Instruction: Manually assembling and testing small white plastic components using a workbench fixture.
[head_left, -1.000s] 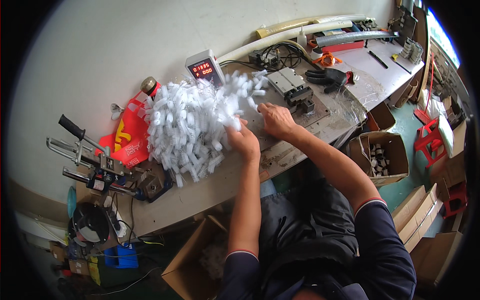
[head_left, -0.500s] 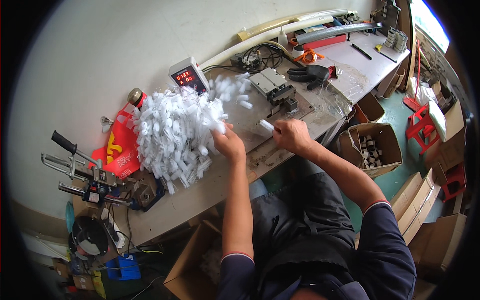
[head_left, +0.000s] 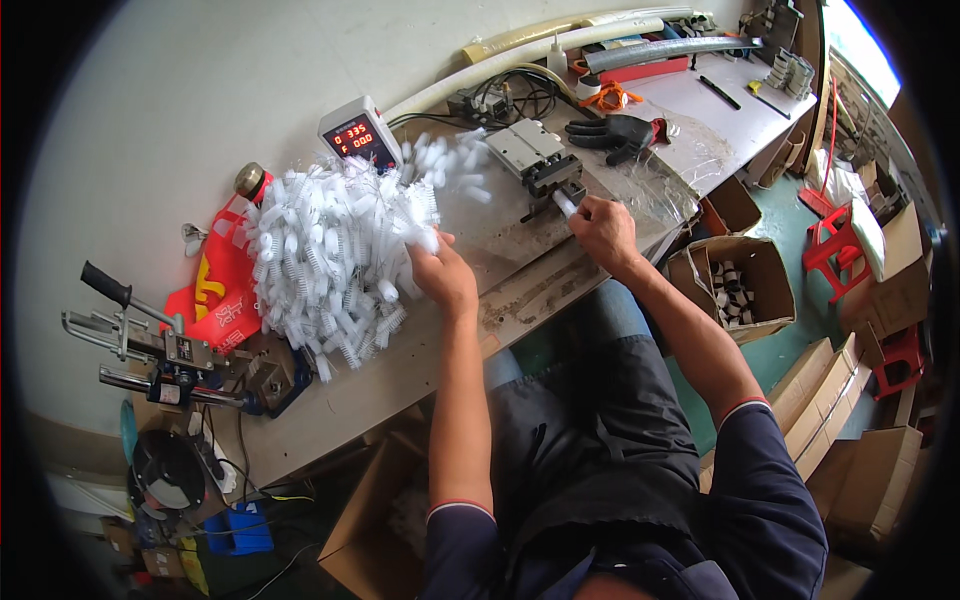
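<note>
A big heap of small white bristle brushes [head_left: 325,255] lies on the left part of the workbench. My left hand [head_left: 443,278] is at the heap's right edge, its fingers closed on a white brush [head_left: 424,238]. Farther right, my right hand [head_left: 606,232] pinches another small white brush [head_left: 564,204]. That brush points at the front jaw of a metal clamping fixture [head_left: 540,165] bolted on a plate; whether it touches the jaw I cannot tell. A counter box with red digits [head_left: 361,135] stands behind the heap.
A black glove [head_left: 618,137] lies beyond the fixture, with long tubes [head_left: 530,62] along the wall. A hand-lever press [head_left: 180,355] stands at the bench's left end. On the floor at right are a carton of short pieces [head_left: 770,285] and a red stool [head_left: 835,245].
My right hand has moved right, bringing its brush up to the fixture's jaw. My left hand stays at the heap's edge. The counter's digits differ, and the whole view has shifted slightly.
</note>
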